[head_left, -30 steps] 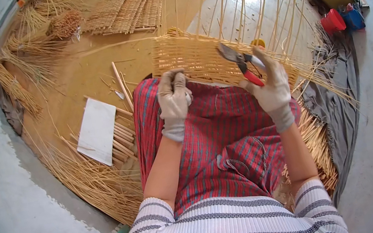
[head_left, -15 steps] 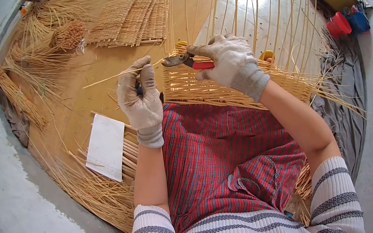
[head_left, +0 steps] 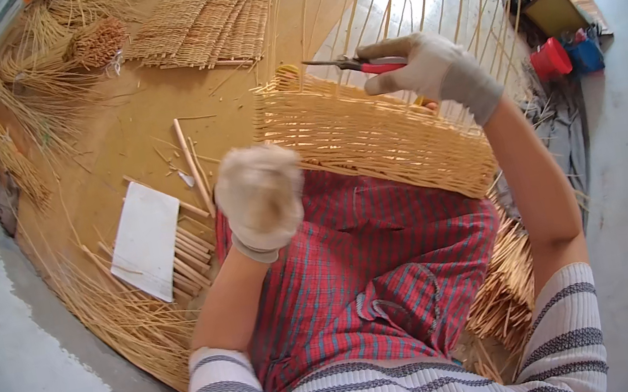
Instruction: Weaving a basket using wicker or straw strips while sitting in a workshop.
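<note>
- A tan, slatted woven wicker panel (head_left: 375,135) lies beyond the lap's red plaid cloth (head_left: 343,266); it looks light, springy yet fairly stiff, best gripped along its dense woven edge.
- Above the panel's far edge, the right hand (head_left: 430,68), in a pale knit glove, has its fingers closed around red-handled metal pruning shears (head_left: 382,65); rigid, probably easy to grip by the handles.
- At the panel's near left corner, the gloved left hand (head_left: 261,193) is blurred; whether its fingers hold anything, I cannot tell.
- Left of the panel, a smooth white rectangular board (head_left: 145,241) lies over round wooden sticks (head_left: 189,261).
</note>
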`<state>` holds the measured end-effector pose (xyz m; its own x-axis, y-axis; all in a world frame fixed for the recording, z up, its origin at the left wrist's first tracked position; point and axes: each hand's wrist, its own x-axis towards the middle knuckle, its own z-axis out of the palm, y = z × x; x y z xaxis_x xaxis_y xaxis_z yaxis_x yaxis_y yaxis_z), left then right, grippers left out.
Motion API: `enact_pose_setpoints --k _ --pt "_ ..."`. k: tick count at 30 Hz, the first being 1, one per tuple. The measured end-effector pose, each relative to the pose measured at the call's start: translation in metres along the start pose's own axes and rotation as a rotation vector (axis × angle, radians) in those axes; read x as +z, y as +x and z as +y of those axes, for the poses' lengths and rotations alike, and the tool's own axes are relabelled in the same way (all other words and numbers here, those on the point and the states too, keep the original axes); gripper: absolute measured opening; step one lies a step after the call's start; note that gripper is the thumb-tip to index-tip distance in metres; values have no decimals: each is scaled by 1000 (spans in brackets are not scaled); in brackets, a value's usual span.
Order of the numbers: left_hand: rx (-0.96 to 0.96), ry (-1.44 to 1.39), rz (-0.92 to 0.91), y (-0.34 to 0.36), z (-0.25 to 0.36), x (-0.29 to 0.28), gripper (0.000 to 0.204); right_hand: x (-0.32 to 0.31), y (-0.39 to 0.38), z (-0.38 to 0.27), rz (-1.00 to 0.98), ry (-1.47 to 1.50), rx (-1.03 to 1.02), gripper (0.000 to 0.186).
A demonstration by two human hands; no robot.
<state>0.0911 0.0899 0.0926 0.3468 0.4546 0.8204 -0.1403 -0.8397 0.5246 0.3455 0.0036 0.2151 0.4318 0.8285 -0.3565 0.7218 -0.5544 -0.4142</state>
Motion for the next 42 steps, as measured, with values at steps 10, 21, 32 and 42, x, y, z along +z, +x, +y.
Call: enact_pose_setpoints --k 10,21,32,42 --pt "-510 428 -283 11 -74 55 16 -13 64 4 -406 -331 66 75" --pt "-414 417 -202 2 -84 49 10 -50 38 -6 -352 -525 77 66" --pt "-416 335 -190 1 -86 47 13 -42 60 35 -446 -392 202 62" --pt "-389 359 -214 1 -84 47 15 -41 30 46 -345 -350 47 64"
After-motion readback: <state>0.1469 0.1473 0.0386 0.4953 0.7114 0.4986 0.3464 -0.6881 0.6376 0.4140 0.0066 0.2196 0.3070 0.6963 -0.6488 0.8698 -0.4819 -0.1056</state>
